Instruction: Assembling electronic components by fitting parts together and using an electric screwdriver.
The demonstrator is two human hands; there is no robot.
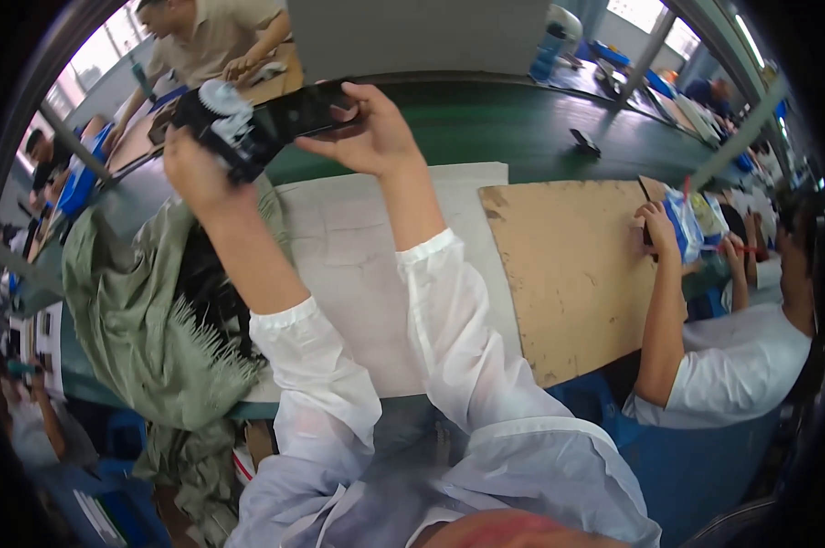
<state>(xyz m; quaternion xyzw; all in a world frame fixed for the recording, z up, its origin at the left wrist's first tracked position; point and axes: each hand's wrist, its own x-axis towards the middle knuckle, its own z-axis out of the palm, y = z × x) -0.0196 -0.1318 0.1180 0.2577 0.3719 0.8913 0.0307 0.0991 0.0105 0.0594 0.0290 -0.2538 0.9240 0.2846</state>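
My left hand [198,173] is closed on the near side of a black plastic housing [257,146] raised over the far part of the work surface. A white toothed gear [222,97] and other pale mechanism parts show on the housing. With fingers and thumb, my right hand [376,132] grips a flat, glossy black plastic piece [307,110] right beside the housing. The two black parts meet or overlap; I cannot tell whether they are joined. Below my hands, a pale sheet [339,219] covers the worktop.
A green fringed cloth [138,310] lies heaped over dark items at the left. At the right is a worn brown board [568,274], with a co-worker's hand [657,228] at its edge. A small black part [584,142] rests on the green belt [467,123]. Another person sits across.
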